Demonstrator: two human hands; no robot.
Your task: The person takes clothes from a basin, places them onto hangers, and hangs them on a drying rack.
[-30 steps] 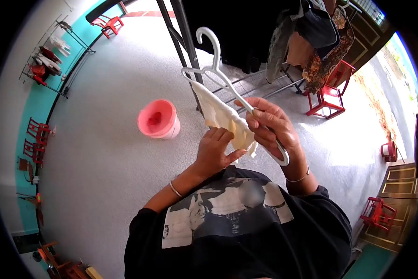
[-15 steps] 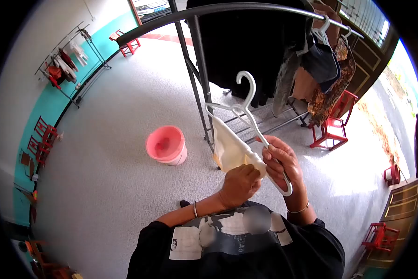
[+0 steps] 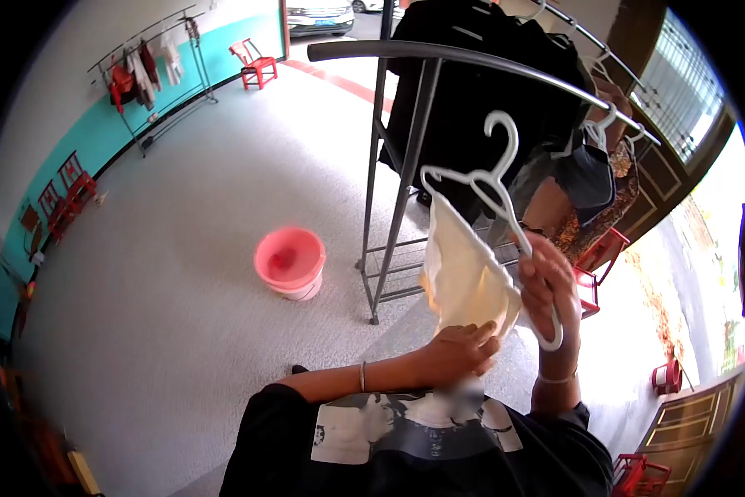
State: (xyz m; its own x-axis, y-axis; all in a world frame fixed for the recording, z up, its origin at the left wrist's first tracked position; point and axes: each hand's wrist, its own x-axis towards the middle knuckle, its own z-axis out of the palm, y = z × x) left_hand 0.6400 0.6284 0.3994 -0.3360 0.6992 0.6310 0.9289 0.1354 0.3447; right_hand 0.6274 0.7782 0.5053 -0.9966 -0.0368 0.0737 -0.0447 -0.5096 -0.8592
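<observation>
A white plastic hanger [image 3: 498, 184] is tilted in front of me, hook upward. My right hand [image 3: 548, 280] is closed around its lower right arm. From the hanger's left end hangs a cream-white cloth garment [image 3: 464, 269], its type not clear from its folds. My left hand [image 3: 459, 354] pinches the lower edge of this garment, below the hanger. On the floor to the left stands a pink bucket [image 3: 299, 287] with something red inside.
A metal clothes rack [image 3: 426, 124] bearing dark garments [image 3: 488, 108] stands just ahead. Another rack with clothes [image 3: 145, 70] is by the far left wall. Red chairs [image 3: 258, 66] stand around the room, one partly behind my right hand.
My view has turned, so the rack and hanger appear farther right. The garment now hangs more spread out below the hanger, and my left hand has moved down with its lower edge.
</observation>
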